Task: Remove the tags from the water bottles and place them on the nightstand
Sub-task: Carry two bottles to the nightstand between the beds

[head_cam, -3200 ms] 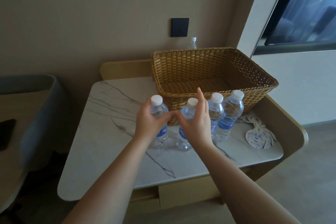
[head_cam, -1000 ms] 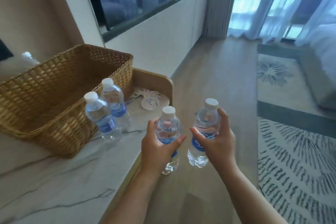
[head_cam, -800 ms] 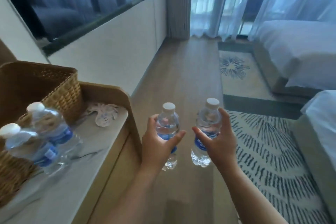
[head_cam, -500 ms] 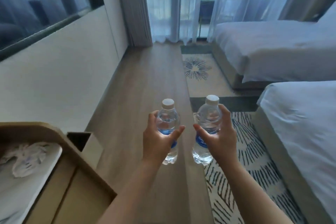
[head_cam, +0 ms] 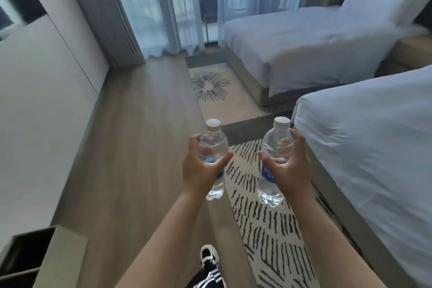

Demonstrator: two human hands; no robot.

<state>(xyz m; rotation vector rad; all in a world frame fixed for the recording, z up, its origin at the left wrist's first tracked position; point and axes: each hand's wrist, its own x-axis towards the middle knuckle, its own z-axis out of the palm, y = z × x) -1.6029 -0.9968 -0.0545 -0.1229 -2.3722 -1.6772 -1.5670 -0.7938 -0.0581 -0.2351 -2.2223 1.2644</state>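
I hold two clear water bottles with white caps and blue labels upright in front of me, above the floor. My left hand [head_cam: 201, 170] grips the left bottle [head_cam: 214, 145] around its middle. My right hand [head_cam: 289, 166] wraps the right bottle [head_cam: 275, 145] the same way. No tag shows on either bottle. A tan nightstand [head_cam: 411, 51] sits between the two beds at the far right, partly hidden by the near bed.
A near bed [head_cam: 374, 142] with white sheets runs along the right, a second bed [head_cam: 304, 47] beyond it. A patterned rug [head_cam: 264, 217] lies on the wood floor [head_cam: 140, 147]. White wall on the left, curtains ahead, a wooden cabinet corner [head_cam: 46, 257] at bottom left.
I lifted both bottles off the marble table and turned right, away from the basket and the remaining bottles. The view now faces down the room toward the beds.
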